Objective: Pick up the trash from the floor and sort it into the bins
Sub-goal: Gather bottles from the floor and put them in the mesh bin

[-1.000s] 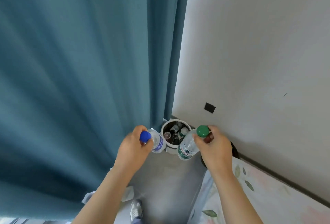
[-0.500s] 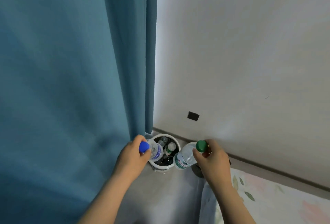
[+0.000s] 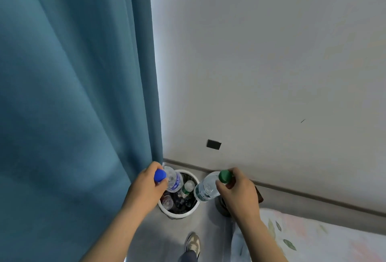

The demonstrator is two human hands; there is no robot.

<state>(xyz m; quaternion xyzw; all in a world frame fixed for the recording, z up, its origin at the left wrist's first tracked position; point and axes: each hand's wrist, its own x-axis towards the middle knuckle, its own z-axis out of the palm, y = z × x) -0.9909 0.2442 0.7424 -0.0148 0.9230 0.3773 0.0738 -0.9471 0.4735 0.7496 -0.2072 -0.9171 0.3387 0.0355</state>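
My left hand [image 3: 146, 188] grips a clear plastic bottle with a blue cap [image 3: 172, 179] by its neck, above the left side of a white round bin [image 3: 177, 212]. My right hand [image 3: 238, 192] pinches the neck of a clear bottle with a green cap [image 3: 206, 186], held tilted over the bin's right rim. Several bottles lie inside the white bin. A dark bin [image 3: 222, 207] stands to its right, mostly hidden behind my right hand.
A teal curtain [image 3: 79, 94] hangs on the left, down to the floor beside the white bin. A white wall [image 3: 271, 73] with a grey skirting board runs behind. A bed with floral sheets [image 3: 313, 238] fills the lower right. My shoe [image 3: 193, 244] is on the grey floor.
The view has drawn closer to the bins and shifted right. Both hands have carried their bottles over the white bin, and the curtain edge has slid left.
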